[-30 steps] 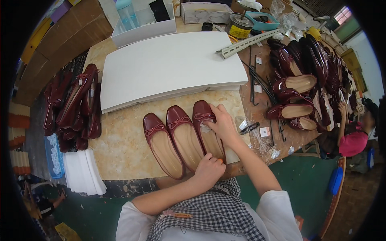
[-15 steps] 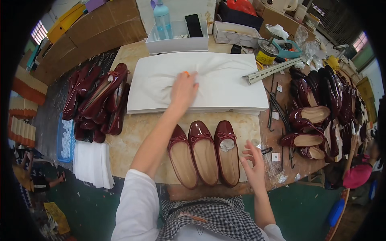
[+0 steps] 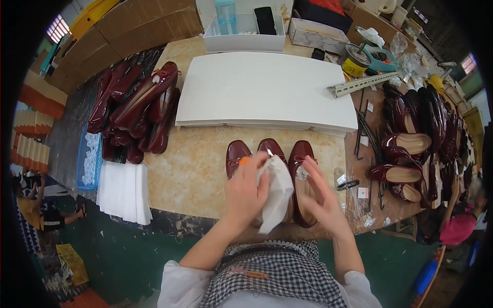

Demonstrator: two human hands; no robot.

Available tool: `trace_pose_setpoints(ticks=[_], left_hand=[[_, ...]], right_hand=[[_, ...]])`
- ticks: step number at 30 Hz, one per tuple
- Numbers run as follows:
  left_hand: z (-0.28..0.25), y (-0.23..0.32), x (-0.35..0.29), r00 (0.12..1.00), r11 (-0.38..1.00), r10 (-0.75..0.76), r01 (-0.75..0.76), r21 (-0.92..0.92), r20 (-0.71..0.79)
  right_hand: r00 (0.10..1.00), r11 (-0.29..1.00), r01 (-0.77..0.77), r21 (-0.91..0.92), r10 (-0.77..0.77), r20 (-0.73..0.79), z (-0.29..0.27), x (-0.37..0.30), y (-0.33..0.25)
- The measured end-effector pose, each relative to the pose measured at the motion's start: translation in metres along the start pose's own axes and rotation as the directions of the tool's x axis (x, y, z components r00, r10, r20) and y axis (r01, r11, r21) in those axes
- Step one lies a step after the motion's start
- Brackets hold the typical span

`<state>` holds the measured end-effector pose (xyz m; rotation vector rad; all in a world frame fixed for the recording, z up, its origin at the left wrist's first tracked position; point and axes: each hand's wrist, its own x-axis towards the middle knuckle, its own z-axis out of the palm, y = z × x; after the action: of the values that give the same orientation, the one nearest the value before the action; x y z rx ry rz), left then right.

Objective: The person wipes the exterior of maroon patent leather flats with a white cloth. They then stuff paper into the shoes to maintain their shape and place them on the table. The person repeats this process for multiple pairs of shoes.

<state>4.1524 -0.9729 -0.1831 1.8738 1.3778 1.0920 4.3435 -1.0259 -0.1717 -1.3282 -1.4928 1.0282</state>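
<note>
Crumpled in my left hand is a sheet of white tissue paper, held over the shoes. A small orange cover shows on a finger of that hand. My right hand has its fingers apart, just above the right-hand shoe, and holds nothing. Three dark red patent flats with bows stand in a row, toes away from me. The left shoe and the middle shoe are partly hidden by my left hand and the paper. Some pale wadding sits inside the right-hand shoe.
Beyond the shoes lies a thick stack of white paper with a slotted metal bar on its right end. Red flats are heaped at left and right. Folded white sheets and a blue basket sit at left.
My left hand has come back from the paper stack to the shoes with a sheet of tissue paper in it. My right hand has moved in over the right-hand shoe. The view has shifted slightly.
</note>
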Motion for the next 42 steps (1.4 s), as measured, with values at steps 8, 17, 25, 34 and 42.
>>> trace_pose_setpoints(ticks=[8,17,25,34,42], left_hand=[[0.014,-0.018,-0.022,0.855,0.822,-0.191,0.408,-0.398,0.482],[0.046,-0.016,-0.069,0.742,0.866,0.314,-0.48,0.142,0.592],[0.047,-0.022,-0.072,0.739,0.861,0.369,-0.5,0.093,0.564],[0.052,-0.043,0.169,0.773,0.541,0.581,-0.601,0.589,0.255],[0.06,-0.068,0.199,0.957,0.907,0.236,-0.279,0.314,0.168]], right_hand=[[0.916,0.808,-0.274,0.521,0.384,-0.115,0.002,0.028,0.043],[0.956,0.242,0.28,-0.929,-0.152,0.249,0.074,0.071,0.081],[0.987,0.498,0.123,-0.858,-0.148,0.056,0.045,0.084,0.083],[0.971,0.781,0.16,-0.603,-0.236,-0.048,0.011,0.031,0.049],[0.979,0.994,-0.028,-0.109,0.005,-0.205,-0.006,-0.025,0.048]])
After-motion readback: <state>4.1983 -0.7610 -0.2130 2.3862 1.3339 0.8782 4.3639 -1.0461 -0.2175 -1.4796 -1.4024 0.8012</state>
